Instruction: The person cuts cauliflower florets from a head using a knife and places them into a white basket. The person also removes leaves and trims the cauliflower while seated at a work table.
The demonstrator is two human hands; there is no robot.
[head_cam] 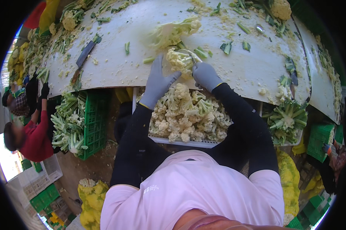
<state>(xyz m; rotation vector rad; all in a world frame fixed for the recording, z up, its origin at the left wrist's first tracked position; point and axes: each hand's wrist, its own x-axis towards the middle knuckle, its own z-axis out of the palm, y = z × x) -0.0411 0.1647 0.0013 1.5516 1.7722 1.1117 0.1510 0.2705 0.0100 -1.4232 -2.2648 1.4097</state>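
My left hand [158,83], in a grey glove, has its fingers apart and holds nothing. Its thumb tip is close to a cut cauliflower piece [178,61] on the white tabletop [109,66]. In my grey-gloved right hand [206,75] is a small knife [192,56], its metal blade against the cut side of that piece. Just beyond lies a larger, partly blurred cauliflower section [173,32] with pale stems. Below my hands, a white plastic crate [187,143] holds many cauliflower florets [187,115].
Left stands a green crate [95,123] of stems and leaves; right, another heap of trimmings [286,120]. Broad-bladed knives [85,54] [293,76] lie at both sides. Yellow net sacks [92,201] [288,178] flank me. Co-workers [35,135] [338,158] are at both sides.
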